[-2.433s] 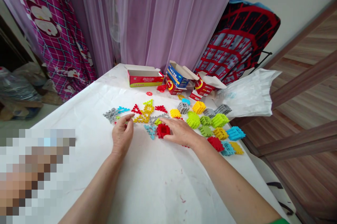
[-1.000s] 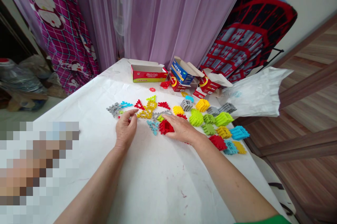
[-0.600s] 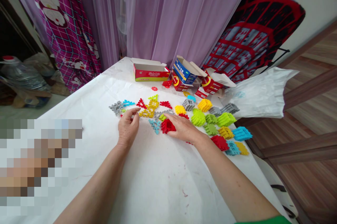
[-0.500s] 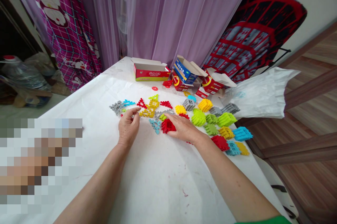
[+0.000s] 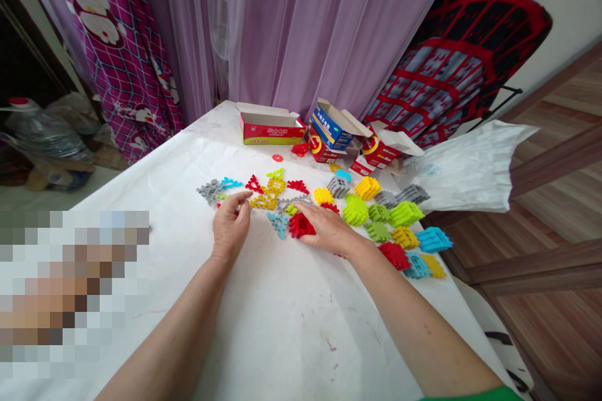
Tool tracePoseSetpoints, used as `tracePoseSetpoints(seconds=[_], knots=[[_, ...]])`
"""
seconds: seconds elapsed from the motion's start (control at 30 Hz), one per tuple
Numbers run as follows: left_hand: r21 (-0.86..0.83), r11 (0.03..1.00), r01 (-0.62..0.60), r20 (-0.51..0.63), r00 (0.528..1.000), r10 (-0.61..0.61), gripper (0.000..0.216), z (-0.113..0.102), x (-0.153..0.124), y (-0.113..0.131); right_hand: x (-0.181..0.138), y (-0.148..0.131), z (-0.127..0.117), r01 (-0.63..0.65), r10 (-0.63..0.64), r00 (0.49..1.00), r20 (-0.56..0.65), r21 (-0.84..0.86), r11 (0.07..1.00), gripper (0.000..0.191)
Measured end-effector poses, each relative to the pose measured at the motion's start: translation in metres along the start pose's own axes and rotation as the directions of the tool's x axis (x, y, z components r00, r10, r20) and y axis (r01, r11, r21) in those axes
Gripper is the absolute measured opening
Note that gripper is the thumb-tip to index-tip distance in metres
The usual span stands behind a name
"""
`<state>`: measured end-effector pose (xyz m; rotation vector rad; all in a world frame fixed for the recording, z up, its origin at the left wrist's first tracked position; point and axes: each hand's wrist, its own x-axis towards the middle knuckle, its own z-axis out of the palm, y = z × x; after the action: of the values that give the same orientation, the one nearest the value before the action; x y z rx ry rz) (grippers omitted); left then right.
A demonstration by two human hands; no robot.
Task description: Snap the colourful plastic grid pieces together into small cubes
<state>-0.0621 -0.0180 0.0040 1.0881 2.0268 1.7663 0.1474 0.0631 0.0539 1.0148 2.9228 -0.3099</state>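
Note:
My right hand (image 5: 328,229) is closed round a stack of red interlocking toy blocks (image 5: 301,226), its fingers over the far side and the thumb at the near side. A light blue triangular piece (image 5: 278,224) lies just left of that stack. My left hand (image 5: 230,225) rests at the near edge of the loose pieces, thumb and forefinger apart, with nothing visible between them. Beyond its fingertips lie yellow pieces (image 5: 264,201) and a red triangle (image 5: 254,183). Grey pieces (image 5: 209,191) and a blue one (image 5: 231,182) sit behind it to the left.
Colour-sorted stacks of blocks, among them lime green (image 5: 355,210) and blue (image 5: 433,240), stand at the right. Small cartons, one red (image 5: 273,132) and one blue (image 5: 330,129), line the table's back. A white bag (image 5: 463,165) hangs over the right edge. At left, an area is pixelated.

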Motion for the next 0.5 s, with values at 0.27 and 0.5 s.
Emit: tracePoseSetpoints(seconds=[0.27,0.5], knots=[[-0.026,1.000,0.008,0.009,1.000,-0.007,0.030,0.0014,0.0002,-0.0028,-0.0013,-0.0020,-0.0022,-0.007,0.007,1.000,0.003,0.018,1.000,0.076],[-0.032,0.999,0.010,0.007,1.000,-0.010,0.030,0.0019,-0.0007,-0.0038,0.0004,-0.0020,-0.0010,-0.008,0.008,1.000,0.004,0.006,1.000,0.075]])
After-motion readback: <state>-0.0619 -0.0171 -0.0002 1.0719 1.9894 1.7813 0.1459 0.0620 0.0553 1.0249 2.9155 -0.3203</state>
